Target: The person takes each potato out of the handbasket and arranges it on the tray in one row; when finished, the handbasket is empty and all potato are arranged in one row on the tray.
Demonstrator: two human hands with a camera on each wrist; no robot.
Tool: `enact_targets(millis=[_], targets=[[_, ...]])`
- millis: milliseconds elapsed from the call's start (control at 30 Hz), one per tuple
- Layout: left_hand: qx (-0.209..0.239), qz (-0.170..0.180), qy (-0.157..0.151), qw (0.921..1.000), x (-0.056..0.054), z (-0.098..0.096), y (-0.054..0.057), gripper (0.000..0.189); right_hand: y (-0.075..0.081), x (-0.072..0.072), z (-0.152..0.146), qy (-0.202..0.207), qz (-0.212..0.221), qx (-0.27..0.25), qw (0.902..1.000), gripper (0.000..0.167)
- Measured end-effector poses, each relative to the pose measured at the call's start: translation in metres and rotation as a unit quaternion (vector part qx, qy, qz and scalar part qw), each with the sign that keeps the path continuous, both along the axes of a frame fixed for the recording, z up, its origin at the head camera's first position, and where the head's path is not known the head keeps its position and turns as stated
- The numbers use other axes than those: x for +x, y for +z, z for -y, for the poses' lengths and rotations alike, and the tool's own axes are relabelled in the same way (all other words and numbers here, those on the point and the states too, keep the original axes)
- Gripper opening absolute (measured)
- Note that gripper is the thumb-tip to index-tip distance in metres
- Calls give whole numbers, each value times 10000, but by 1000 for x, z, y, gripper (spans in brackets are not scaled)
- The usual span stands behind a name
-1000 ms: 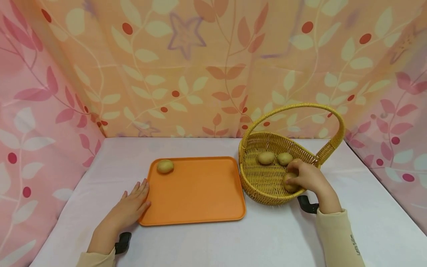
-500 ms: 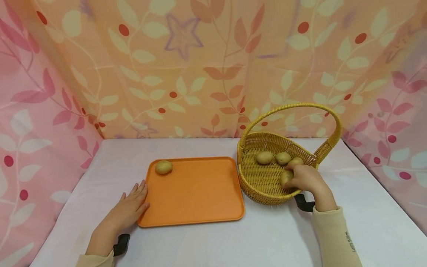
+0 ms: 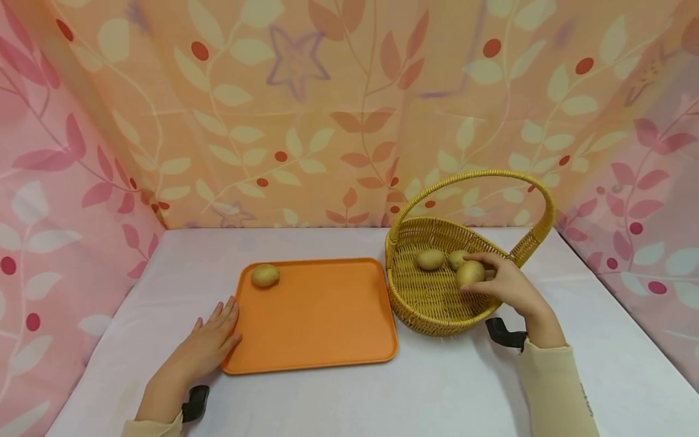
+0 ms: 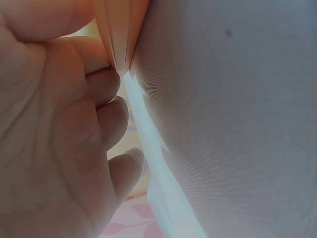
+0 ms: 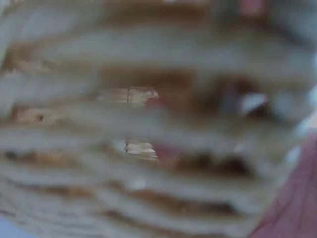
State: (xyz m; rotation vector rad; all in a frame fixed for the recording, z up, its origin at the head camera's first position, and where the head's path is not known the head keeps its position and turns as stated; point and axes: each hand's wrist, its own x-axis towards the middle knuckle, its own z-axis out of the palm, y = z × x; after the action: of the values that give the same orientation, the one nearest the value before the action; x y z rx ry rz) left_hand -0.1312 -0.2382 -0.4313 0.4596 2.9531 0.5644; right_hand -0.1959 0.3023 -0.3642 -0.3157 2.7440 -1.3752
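In the head view my right hand (image 3: 505,282) pinches a potato (image 3: 470,275) between thumb and fingers, inside the wicker basket (image 3: 431,325) near its right side. Two more potatoes show behind it: one potato (image 3: 430,260) in plain sight, another potato (image 3: 457,259) partly covered by the held one. My left hand (image 3: 204,346) lies with straight fingers along the left edge of the orange tray (image 3: 317,315). A single potato (image 3: 265,275) sits in the tray's far left corner. Close up in the left wrist view, fingertips touch the tray's rim (image 4: 121,29).
The basket's tall handle (image 3: 480,175) arches over its opening, beyond the right hand. Blurred basket weave (image 5: 124,119) fills most of the right wrist view. A white cloth (image 3: 306,403) covers the table, and a patterned curtain (image 3: 262,121) stands behind it.
My right hand has lifted the potato from the basket's bottom, raising it in front of the others. The left hand stays at the tray's edge. The head view has shifted slightly.
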Motion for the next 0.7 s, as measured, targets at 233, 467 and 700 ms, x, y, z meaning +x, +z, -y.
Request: enact_targets(millis=[233,467,700], targets=[[44,41,-1,10000,0,0,1,62,4,3,2,-58,4,-642,9979,50],[36,42,1,10000,0,0,1,63,6,5,4,348,87,-1685,9851,23],[30,51,-9,10000,0,1,-1,63,9,5,9,41,326,-2535,9668,23]])
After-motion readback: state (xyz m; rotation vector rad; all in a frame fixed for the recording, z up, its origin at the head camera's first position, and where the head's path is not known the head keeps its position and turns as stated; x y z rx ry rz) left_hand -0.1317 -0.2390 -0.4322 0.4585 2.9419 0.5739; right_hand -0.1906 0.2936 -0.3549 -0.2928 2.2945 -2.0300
